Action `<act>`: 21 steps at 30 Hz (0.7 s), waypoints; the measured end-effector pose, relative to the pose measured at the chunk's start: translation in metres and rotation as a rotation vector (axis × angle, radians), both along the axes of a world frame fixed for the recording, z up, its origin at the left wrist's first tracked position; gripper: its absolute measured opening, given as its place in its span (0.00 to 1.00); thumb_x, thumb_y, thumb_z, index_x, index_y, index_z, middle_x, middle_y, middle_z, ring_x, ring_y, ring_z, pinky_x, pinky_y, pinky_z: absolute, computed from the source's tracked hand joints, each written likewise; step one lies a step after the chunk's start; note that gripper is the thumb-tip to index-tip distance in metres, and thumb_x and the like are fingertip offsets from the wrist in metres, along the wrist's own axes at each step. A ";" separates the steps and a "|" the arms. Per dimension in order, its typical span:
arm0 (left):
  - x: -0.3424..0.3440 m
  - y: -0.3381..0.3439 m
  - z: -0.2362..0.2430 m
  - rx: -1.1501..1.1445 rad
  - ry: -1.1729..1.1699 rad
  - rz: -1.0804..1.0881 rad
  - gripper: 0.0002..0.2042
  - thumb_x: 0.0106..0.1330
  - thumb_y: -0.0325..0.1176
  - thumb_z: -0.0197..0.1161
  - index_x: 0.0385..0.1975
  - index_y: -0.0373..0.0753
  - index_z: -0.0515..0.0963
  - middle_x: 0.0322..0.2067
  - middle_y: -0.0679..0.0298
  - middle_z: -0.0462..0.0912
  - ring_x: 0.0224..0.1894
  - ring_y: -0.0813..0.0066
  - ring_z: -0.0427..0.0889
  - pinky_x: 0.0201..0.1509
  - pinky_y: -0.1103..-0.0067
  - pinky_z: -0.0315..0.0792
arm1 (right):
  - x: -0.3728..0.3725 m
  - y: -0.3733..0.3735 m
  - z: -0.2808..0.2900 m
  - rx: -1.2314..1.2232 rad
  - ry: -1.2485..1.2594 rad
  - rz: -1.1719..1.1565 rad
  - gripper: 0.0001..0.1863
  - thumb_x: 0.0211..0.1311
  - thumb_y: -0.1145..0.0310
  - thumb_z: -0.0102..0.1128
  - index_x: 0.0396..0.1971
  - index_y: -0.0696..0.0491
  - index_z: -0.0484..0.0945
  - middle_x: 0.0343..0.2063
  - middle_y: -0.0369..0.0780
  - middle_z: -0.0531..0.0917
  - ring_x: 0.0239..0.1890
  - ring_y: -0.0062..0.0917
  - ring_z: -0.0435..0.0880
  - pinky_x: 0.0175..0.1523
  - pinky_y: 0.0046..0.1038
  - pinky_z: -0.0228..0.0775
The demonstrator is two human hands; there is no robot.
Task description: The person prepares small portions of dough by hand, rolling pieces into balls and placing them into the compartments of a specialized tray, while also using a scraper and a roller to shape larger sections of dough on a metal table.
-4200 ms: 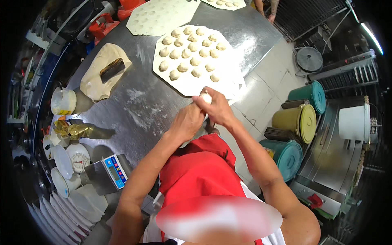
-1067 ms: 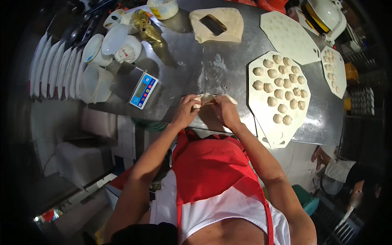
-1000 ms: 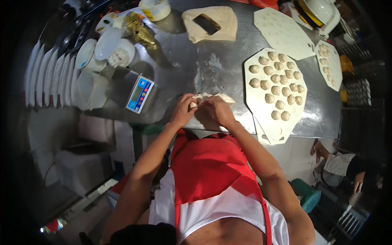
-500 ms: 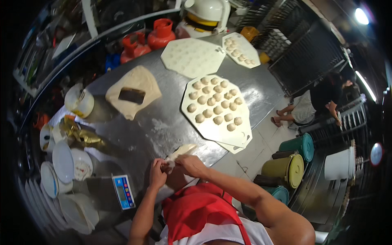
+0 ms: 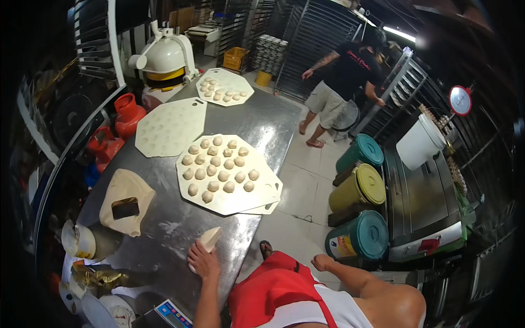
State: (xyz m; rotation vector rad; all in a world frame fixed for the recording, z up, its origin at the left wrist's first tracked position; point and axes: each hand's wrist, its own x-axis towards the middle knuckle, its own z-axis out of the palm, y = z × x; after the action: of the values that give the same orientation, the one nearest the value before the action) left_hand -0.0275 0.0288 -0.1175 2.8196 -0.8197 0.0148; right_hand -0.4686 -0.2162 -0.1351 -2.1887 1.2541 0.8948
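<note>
The right hand (image 5: pixel 322 263) has swung clear of the dough strip (image 5: pixel 211 238), fingers curled, while the left hand (image 5: pixel 204 261) partly covers it, grip unclear, between near-left scale (image 5: pixel 173 314) and far dough-ball tray (image 5: pixel 264 185).

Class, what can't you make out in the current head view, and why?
Head view:
Middle of the dough piece: covered by the left hand.
Palm of the right hand: hidden by the hand itself.
Part of the digital scale: cut off by the lower edge.
Inside of the yellow bin: hidden by its lid.
</note>
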 end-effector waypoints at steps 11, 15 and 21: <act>0.042 -0.062 0.118 -0.096 0.942 -0.240 0.29 0.74 0.59 0.62 0.46 0.32 0.81 0.36 0.54 0.87 0.39 0.59 0.86 0.47 0.66 0.77 | 0.184 -0.080 0.094 0.046 -0.677 0.080 0.19 0.70 0.54 0.65 0.45 0.57 0.85 0.41 0.51 0.89 0.46 0.51 0.86 0.55 0.45 0.78; -0.001 -0.081 0.161 -0.250 1.130 -0.439 0.24 0.71 0.54 0.69 0.48 0.35 0.82 0.37 0.62 0.85 0.40 0.74 0.81 0.50 0.72 0.76 | 0.297 -0.047 0.166 0.401 -1.378 0.530 0.34 0.73 0.52 0.63 0.74 0.49 0.70 0.65 0.51 0.78 0.66 0.46 0.77 0.73 0.42 0.66; -0.028 -0.028 0.187 -0.133 0.795 -0.155 0.19 0.73 0.47 0.67 0.58 0.44 0.81 0.47 0.51 0.89 0.49 0.52 0.88 0.53 0.63 0.78 | 0.357 -0.027 0.196 0.374 -0.944 1.058 0.19 0.79 0.51 0.53 0.52 0.50 0.79 0.35 0.56 0.87 0.40 0.56 0.86 0.45 0.55 0.75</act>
State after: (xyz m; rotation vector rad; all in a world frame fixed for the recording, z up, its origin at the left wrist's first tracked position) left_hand -0.0558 0.0006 0.0694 2.2989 -0.7754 -0.9585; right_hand -0.1118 -0.2428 0.0609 -2.3671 -0.5192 0.2280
